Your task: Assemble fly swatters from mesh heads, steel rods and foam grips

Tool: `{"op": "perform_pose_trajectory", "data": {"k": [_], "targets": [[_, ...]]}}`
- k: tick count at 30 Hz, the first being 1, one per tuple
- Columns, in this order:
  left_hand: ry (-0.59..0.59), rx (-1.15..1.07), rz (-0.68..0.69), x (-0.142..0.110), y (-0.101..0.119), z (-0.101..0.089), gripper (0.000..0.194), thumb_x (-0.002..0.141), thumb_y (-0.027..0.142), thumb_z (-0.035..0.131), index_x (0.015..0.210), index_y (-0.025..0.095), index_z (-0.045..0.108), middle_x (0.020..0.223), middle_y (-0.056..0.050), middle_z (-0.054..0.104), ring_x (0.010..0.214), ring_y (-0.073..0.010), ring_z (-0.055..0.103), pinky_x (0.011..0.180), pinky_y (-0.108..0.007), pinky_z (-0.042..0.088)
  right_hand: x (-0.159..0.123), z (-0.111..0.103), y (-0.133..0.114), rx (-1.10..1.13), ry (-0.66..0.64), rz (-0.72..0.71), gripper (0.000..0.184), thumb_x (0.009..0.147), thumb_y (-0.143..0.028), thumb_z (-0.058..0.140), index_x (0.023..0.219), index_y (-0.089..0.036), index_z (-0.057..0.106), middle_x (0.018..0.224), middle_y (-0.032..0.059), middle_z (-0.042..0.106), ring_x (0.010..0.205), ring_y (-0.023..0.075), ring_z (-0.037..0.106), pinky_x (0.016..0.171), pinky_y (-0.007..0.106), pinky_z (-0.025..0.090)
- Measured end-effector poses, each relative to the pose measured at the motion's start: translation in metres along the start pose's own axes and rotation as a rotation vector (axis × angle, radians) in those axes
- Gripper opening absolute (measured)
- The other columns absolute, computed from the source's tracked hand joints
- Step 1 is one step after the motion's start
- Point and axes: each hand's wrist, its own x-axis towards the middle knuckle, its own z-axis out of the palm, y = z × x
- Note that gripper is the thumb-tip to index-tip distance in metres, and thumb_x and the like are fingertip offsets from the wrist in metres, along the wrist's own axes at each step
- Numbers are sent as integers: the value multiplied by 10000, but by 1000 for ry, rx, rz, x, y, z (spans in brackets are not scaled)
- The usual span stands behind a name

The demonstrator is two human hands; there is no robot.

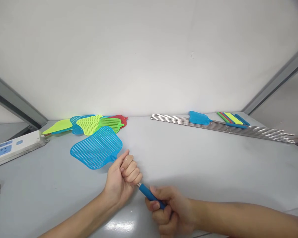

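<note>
A blue fly swatter with a perforated head (96,148) is held above the grey table, tilted with its head toward the far left. My left hand (124,175) is wrapped round its metal rod just below the head, hiding most of the rod. On the blue handle grip (147,192) at the near end, my right hand (169,208) is closed, thumb along the top. A short piece of bare metal shows between my left fist and the grip.
Loose swatter heads (89,124) in yellow, blue, green and red lie at the back left. A white power strip (20,147) sits at the left. Along the back right are metal rods (238,130), another blue swatter (199,118) and several coloured grips (232,118). A white wall (149,59) stands behind.
</note>
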Motion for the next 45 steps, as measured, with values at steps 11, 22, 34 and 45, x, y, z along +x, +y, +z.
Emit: {"op": "perform_pose_trajectory", "data": {"k": [11, 22, 34, 45], "targets": [[-60, 41, -36, -4, -6, 2, 451, 822, 302, 332, 439, 196, 118, 387, 75, 36, 336, -70, 19, 321, -219, 133, -1, -2, 2, -10, -23, 0, 301, 790, -434, 343, 629, -180, 356, 358, -91, 249, 270, 49, 141, 340, 195, 168], [-49, -9, -62, -5, -10, 6, 459, 810, 311, 347, 421, 199, 130, 368, 79, 38, 323, -64, 7, 325, -229, 87, 2, -5, 1, -24, 37, 6, 334, 759, -460, 371, 590, -172, 380, 323, -81, 261, 250, 43, 151, 302, 180, 150], [-19, -80, -22, -4, -15, 0, 445, 814, 287, 350, 420, 194, 167, 378, 81, 40, 327, -61, 3, 325, -228, 78, 0, -3, -2, -53, -38, 11, 288, 780, -404, 336, 614, -172, 374, 356, -82, 252, 273, 43, 158, 315, 166, 208], [-10, -4, -61, -4, -12, 5, 415, 833, 262, 351, 448, 174, 225, 417, 72, 72, 339, -61, 89, 331, -191, 193, -1, 3, -11, -101, -25, 60, 352, 821, -461, 245, 662, -176, 376, 361, -84, 282, 270, 45, 192, 370, 190, 268]]}}
